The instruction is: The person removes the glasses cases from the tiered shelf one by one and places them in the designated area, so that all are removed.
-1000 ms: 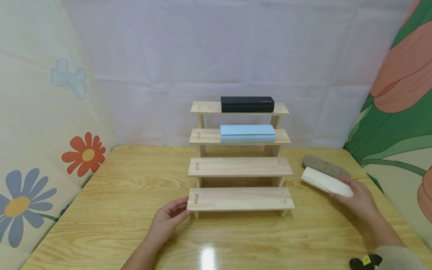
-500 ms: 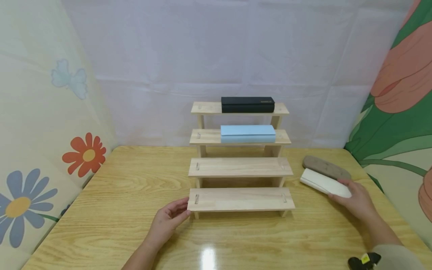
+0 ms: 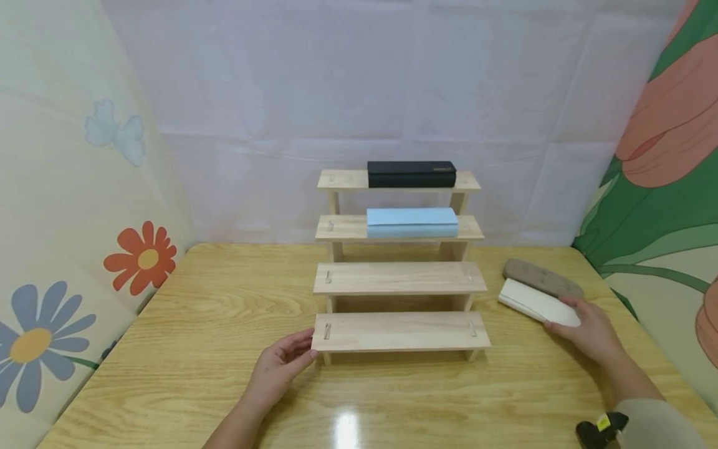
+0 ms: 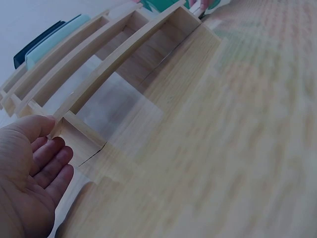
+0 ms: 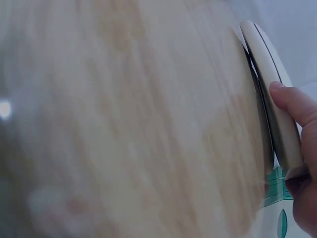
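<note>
While the left hand, fingers half-curled, holds a pale wooden four-tier stand, the right hand pinches a long white case.

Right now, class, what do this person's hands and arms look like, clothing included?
The left hand and right hand wear no gloves. The right arm has a pale beige sleeve, with a black device bearing a yellow patch beside its cuff. No sleeve shows on the left arm.
</note>
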`<state>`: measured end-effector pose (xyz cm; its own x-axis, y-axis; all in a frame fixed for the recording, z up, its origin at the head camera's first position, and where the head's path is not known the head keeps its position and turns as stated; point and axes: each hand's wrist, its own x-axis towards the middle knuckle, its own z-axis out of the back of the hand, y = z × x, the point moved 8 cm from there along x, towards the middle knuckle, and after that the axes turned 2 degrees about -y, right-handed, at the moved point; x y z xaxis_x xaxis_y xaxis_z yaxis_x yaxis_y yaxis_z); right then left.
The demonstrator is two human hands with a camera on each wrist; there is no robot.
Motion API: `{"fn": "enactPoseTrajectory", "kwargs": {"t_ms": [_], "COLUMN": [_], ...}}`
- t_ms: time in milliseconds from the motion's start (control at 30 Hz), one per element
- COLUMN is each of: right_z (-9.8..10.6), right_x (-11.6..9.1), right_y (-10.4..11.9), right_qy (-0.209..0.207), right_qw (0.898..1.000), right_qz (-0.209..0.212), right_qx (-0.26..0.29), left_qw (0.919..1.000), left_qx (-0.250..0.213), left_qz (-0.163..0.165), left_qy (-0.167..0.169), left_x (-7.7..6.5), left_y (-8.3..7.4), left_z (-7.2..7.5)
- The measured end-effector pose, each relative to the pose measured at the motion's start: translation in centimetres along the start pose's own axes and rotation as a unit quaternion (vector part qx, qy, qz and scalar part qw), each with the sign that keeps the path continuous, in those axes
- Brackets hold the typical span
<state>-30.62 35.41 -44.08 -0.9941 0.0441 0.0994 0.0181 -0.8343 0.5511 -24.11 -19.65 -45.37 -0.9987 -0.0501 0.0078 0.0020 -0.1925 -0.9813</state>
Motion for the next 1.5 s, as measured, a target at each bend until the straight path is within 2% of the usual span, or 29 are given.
{"fn": "enactPoseTrajectory", "kwargs": {"t_ms": [400,1333,1500], "right_z": [-0.5,-0.62,-0.32], "right_x": [0.42,0.6,0.0], "right_y": [-0.36,-0.45,-0.98], "right_qy": [0.008,-0.003,0.007], "right_qw": [1.0,1.0,1.0], "right_qz": [0.003,0.017,-0.002], "right_qx": [-0.001,0.0,0.005], "left_qw": [1.0,1.0,1.0], "left_qx": [0.002,-0.004,-0.007], "left_qz": [-0.005,-0.007,-0.006], "left_qy": [-0.001,-0.002,-0.002], "left_x": [-0.04,-0.06,-0.06], "left_y": [-0.04,-0.07,-0.09], "left_z": [0.04,-0.01,0.0]}}
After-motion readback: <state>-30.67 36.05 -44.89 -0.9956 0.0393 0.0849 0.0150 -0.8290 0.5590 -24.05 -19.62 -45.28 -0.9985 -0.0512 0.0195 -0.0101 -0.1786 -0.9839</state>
